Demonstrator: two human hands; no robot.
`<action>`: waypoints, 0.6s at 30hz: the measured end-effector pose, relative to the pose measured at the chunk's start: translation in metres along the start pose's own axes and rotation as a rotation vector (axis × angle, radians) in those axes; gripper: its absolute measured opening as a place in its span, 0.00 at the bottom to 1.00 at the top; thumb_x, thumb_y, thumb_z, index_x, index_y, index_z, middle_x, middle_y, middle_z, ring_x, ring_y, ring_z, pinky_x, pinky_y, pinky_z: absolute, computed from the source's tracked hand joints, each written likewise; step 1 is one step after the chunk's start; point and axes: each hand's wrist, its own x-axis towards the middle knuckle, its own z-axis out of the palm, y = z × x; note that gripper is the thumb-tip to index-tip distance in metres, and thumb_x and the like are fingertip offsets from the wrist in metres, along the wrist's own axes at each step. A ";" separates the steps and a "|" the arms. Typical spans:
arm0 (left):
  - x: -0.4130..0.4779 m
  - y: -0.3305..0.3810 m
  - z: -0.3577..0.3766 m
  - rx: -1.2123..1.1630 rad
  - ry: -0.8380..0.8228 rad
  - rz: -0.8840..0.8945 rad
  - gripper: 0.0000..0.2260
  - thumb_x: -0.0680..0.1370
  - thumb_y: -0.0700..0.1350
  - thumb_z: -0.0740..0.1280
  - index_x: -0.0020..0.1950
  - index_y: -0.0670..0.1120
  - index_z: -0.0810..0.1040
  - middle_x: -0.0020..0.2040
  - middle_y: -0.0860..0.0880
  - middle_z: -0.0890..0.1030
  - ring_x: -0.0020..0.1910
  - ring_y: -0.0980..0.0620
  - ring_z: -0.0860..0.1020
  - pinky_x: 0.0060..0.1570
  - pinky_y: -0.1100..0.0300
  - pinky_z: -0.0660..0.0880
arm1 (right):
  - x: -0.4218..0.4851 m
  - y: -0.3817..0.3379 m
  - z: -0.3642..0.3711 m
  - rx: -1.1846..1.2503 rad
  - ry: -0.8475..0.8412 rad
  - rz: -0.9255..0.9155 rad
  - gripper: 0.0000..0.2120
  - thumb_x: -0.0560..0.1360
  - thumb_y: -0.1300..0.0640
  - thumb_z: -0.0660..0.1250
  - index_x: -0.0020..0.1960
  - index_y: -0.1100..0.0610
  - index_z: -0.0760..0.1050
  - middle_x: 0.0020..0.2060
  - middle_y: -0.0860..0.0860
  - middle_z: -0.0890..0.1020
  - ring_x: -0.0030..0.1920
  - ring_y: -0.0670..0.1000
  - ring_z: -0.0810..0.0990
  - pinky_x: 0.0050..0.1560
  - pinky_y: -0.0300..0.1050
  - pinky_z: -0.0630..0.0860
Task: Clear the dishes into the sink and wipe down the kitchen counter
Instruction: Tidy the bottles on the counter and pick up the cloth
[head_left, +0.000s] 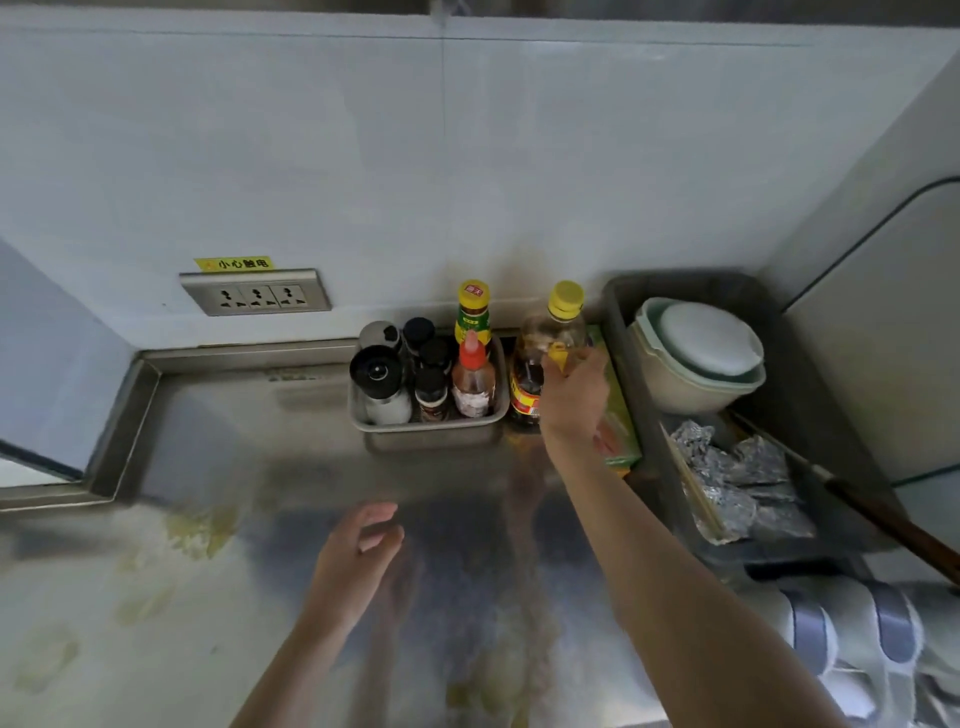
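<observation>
Stainless-steel counter (218, 426) runs under a white tiled wall, with yellowish smears (197, 530) on its near left. Our right hand (571, 395) is curled around the yellow handle of the upright oil bottle (540, 338), which stands at the back, between the metal tray (431, 428) of sauce and spice bottles and a green box (618, 415). The bottle's long axis is vertical, so we judge a straight lift will free it. Our left hand (358, 561) hovers over the near counter, fingers loosely bent, holding nothing, well apart from the bottle. To the right, a dark tub (618, 322) holds stacked bowls (701, 353), foil bundles (743, 467) and chopsticks (696, 493). We see no sink.
</observation>
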 end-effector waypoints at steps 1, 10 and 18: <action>-0.001 0.000 0.000 -0.005 -0.008 -0.002 0.11 0.69 0.45 0.68 0.50 0.46 0.76 0.49 0.48 0.79 0.44 0.59 0.76 0.45 0.66 0.70 | 0.001 0.002 -0.002 -0.005 -0.007 -0.001 0.16 0.77 0.59 0.64 0.61 0.63 0.68 0.54 0.59 0.80 0.54 0.58 0.79 0.44 0.41 0.67; 0.002 0.001 0.011 0.023 -0.039 0.023 0.09 0.73 0.39 0.68 0.48 0.51 0.75 0.48 0.54 0.78 0.46 0.58 0.77 0.44 0.69 0.69 | 0.024 0.005 0.000 -0.130 -0.044 -0.165 0.09 0.79 0.59 0.60 0.53 0.65 0.74 0.47 0.59 0.81 0.49 0.57 0.79 0.40 0.42 0.65; 0.076 0.029 0.018 -0.285 0.206 -0.215 0.19 0.74 0.41 0.68 0.62 0.47 0.66 0.50 0.42 0.76 0.41 0.45 0.77 0.37 0.59 0.75 | 0.043 0.023 0.002 -0.236 -0.135 -0.320 0.10 0.79 0.58 0.60 0.53 0.65 0.72 0.44 0.62 0.80 0.45 0.61 0.80 0.39 0.47 0.70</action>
